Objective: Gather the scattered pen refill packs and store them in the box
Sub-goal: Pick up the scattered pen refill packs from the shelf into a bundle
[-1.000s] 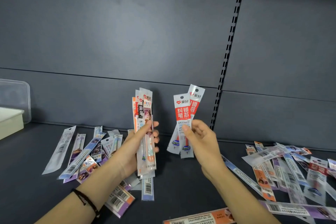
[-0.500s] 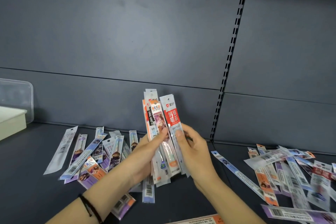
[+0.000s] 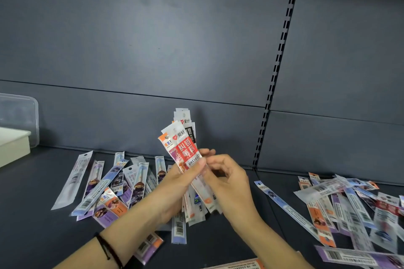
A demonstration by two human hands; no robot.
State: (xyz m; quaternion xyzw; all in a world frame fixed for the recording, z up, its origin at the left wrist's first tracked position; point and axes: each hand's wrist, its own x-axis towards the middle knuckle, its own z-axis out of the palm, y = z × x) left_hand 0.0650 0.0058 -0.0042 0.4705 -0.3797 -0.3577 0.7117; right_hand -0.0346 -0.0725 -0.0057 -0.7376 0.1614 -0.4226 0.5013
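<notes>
My left hand [image 3: 175,183] grips an upright bundle of pen refill packs [image 3: 185,150], thumb pressed on the red-labelled front pack. My right hand [image 3: 227,181] is against the bundle's right side with curled fingers; whether it holds a pack I cannot tell. Several loose packs [image 3: 109,188] lie scattered on the dark shelf to the left, and another heap of packs [image 3: 349,207] lies to the right. The box [image 3: 13,144], pale with a clear lid [image 3: 19,113] leaning behind it, stands at the far left edge.
The dark shelf floor [image 3: 28,225] meets a grey back panel [image 3: 153,50]. A slotted upright rail [image 3: 275,76] runs down the back right of centre. One long pack [image 3: 286,209] lies diagonally between my hands and the right heap.
My right hand brought its two red packs left and joined them to the bundle in my left hand. The bundle now leans a little to the left.
</notes>
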